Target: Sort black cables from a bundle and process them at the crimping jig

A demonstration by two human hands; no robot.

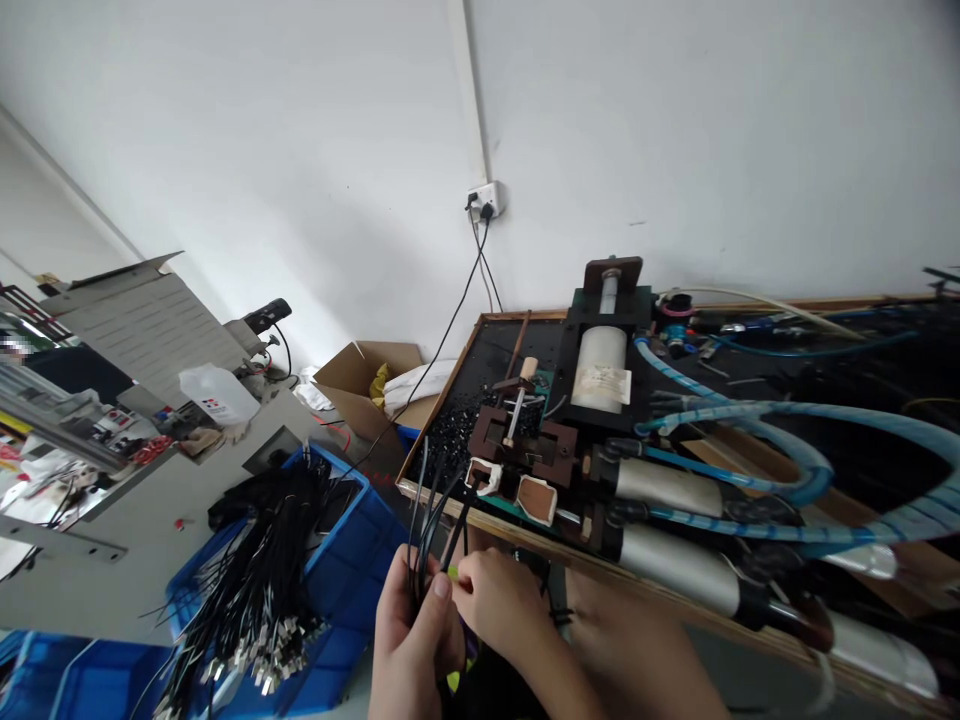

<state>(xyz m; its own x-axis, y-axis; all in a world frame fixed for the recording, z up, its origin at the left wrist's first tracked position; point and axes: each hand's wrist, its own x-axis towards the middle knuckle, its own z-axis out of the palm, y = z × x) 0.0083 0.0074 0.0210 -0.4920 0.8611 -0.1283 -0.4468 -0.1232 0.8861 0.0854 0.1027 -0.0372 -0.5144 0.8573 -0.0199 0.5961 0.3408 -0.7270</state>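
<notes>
Head view: at 6 o'clock, left hand (418, 630) is pinching black cables (424, 542) in its fingers; right hand (501, 600) is sitting just beside, can't tell its fingers' grip.

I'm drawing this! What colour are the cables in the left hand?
The cables are black, seen best in the head view.

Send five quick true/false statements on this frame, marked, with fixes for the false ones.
1. The left hand holds thin black cables. True.
2. The right hand is gripping the white plastic jug. False: it is close beside the left hand.
3. A cable bundle with metal ends lies over the blue bin. True.
4. The blue bin stands right of the wood-edged bench. False: it is on the left.
5. The cardboard box is taped shut. False: it is open, with things inside.
</notes>
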